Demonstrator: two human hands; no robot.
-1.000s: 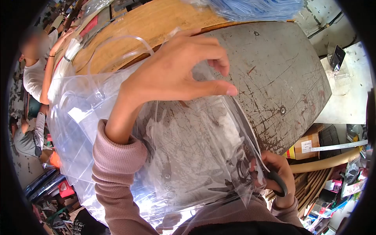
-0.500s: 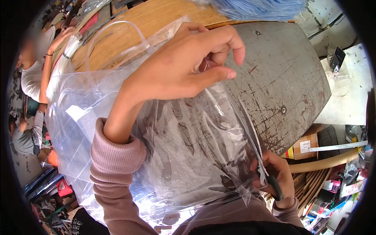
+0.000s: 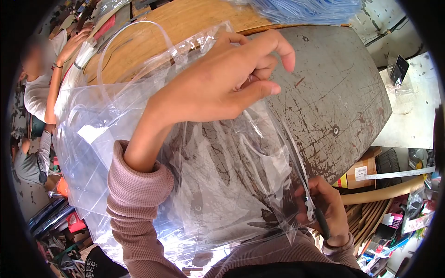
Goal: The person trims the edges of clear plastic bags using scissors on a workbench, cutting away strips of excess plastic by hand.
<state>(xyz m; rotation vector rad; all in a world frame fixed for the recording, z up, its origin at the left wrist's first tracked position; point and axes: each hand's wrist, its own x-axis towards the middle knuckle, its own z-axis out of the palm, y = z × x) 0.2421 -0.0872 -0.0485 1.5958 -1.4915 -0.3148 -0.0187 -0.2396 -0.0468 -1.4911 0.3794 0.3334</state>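
Nearest, at the bottom, is the wearer's torso, with both arms reaching forward in ribbed mauve sleeves. The right hand (image 3: 330, 209), low at the right, is closed around the dark handle of a pair of scissors (image 3: 321, 223). Their narrow blades point up and away along the right edge of a large clear plastic sheet (image 3: 218, 171); whether the blades are parted cannot be told. The sheet, wrinkled and shiny with glare, spreads across the near side of a scratched grey tabletop (image 3: 333, 92), which shows through it. Farther forward, the left hand (image 3: 266, 78) reaches over the sheet, palm down. Its curled fingers are clamped on a fold of the plastic, while the index finger arches apart from the thumb. To its left, a loop of clear tubing (image 3: 103, 60) rises in an arc above the plastic.

Beyond the grey top lies an orange-brown wooden surface (image 3: 194, 16), with a heap of bluish plastic (image 3: 303, 10) at its far right. Off to the right, a dark phone-like device (image 3: 399, 69) stands tilted on a white surface (image 3: 417, 106). At the far left are two other people, one (image 3: 39, 95) in a white top, the other (image 3: 28, 162) in grey.
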